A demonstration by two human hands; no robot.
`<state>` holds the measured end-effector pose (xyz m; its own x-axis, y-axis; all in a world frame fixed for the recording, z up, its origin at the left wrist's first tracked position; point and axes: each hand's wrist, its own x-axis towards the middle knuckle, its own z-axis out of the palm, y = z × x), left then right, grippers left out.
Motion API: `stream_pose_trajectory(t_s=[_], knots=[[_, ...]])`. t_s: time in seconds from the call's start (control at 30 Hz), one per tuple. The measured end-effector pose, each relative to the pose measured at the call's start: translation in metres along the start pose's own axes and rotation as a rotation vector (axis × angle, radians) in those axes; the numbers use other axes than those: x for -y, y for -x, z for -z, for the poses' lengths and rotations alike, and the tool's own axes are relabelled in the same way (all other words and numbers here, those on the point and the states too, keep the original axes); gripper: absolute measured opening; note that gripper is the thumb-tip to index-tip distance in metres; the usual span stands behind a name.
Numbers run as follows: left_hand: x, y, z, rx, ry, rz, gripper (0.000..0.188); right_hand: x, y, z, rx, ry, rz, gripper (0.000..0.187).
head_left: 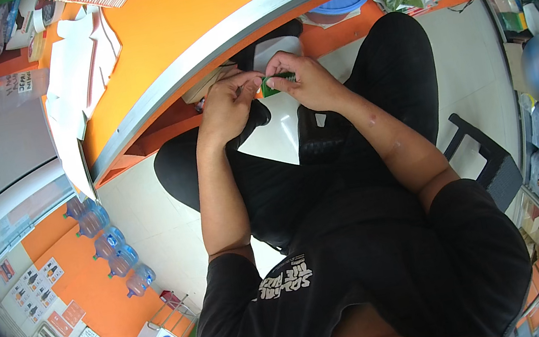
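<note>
In front of my knees, below the desk edge, my two hands meet at the fingertips. A small green piece (269, 88), with what looks like a ribbed edge, is held in the pinched fingers of my right hand (310, 84). The curled fingers cover part of it, so its kind does not show. Against its left side come the thumb and forefinger of my left hand (225, 109), pressed together. Whether they grip the green piece itself or something tiny on it is too small to make out.
An orange desk (205, 5) with a grey metal edge (222, 29) curves above my hands. White paper sheets (80, 71) lie at its left. Under it sits a blue lid (344, 2). A black stool (483, 166) stands at right, several water bottles (120, 260) at left.
</note>
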<state>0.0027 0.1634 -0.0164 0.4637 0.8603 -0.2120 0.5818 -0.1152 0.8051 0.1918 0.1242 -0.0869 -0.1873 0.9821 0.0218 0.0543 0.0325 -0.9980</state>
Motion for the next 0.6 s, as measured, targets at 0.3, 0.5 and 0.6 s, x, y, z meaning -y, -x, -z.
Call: stream_pose_trajectory(t_s=[0.3, 0.5, 0.6], knots=[[0.003, -0.005, 0.011, 0.113, -0.231, -0.191, 0.019, -0.017, 0.001, -0.003, 0.258, -0.401, -0.395, 0.020], [-0.004, -0.011, -0.016, -0.302, 0.110, -0.030, 0.034, -0.022, -0.005, 0.006, -0.094, -0.805, -0.304, 0.018], [0.009, -0.013, -0.046, -0.358, 0.026, -0.156, 0.050, -0.019, -0.005, 0.006, -0.018, -0.848, -0.263, 0.023]])
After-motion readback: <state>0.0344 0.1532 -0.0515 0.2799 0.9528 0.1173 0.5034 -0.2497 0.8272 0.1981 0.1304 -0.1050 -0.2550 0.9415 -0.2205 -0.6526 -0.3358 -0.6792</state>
